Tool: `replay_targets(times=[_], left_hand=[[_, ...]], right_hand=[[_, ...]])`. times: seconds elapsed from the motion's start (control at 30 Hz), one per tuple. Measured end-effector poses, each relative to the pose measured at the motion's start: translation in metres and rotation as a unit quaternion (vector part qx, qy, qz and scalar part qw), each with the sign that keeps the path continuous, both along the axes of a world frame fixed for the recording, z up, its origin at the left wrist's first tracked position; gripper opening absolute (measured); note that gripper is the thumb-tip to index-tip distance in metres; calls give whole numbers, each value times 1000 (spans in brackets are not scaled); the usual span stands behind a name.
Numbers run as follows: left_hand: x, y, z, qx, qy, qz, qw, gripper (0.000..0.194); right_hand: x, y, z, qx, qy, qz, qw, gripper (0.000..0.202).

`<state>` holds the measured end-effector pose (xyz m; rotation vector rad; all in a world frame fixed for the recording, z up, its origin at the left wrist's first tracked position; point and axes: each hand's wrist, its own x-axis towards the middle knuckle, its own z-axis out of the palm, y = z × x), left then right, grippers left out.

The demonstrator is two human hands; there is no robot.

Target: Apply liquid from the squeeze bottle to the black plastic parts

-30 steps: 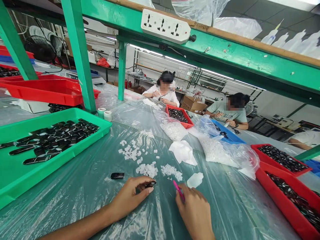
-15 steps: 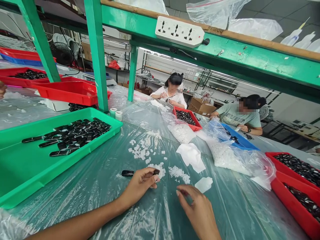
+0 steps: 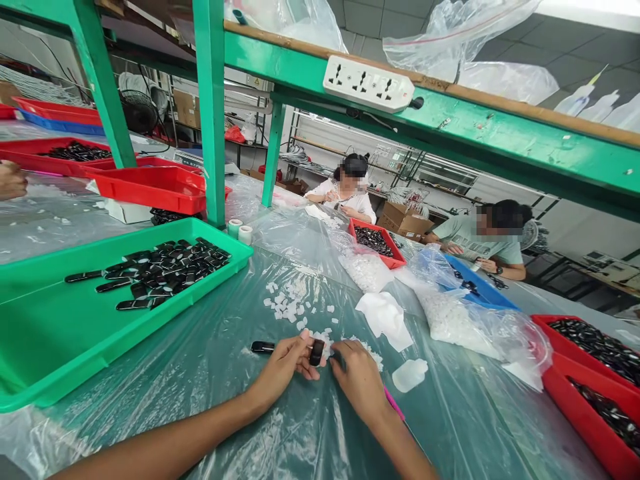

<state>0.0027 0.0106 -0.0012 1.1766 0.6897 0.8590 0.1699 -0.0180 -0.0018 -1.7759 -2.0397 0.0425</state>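
Observation:
My left hand [image 3: 287, 363] grips a small glossy black plastic piece [image 3: 316, 352] between thumb and fingers, its dark face tipped up. Just to its right, my right hand [image 3: 357, 373] has its fingers bent and the tips drawn together near that piece; anything between them is too small to make out. Another black piece [image 3: 262, 347] lies on the plastic-covered table beside my left hand. Small white bits [image 3: 287, 301] are scattered beyond both hands, and a further heap is partly hidden behind them. A thin pink stick [image 3: 394, 403] shows beside my right wrist.
A green tray [image 3: 30, 373] with many black pieces stands left. Red trays [image 3: 575, 393] hold more at right. Bags of white bits [image 3: 450, 313], white sheets [image 3: 385, 320] and small rolls [image 3: 245, 233] lie around. A green shelf frame [image 3: 210, 133] rises ahead. Co-workers sit across; another hand [image 3: 11, 180] shows far left.
My right hand has moved left and forward, close to my left hand. The black piece in my left hand has turned to show more of its face. The pink stick has come into view.

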Motion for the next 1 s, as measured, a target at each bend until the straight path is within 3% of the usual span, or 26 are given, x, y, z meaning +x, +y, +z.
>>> replay_targets(times=[0.2,0.33,0.43,0.63,1.0], left_hand=[[1,-1,-3,5,-2,-3,1000,57],[2,-1,-7,13,5,-14,1000,53],[3,-2,-12,29,-3,-55,998,42],[4,-7,-20,57,-9,-121,991,37],[3,-9,-14,191,76,-123,971,33]], right_hand=[[-3,6,-11,15,44,-9,999,25],[7,-2,-9,35,105,-18,994,25],[13,-14,-5,52,156,-26,986,29],[1,-40,-7,69,351,-31,933,22],[-7,-46,-23,59,372,-5,926,25]])
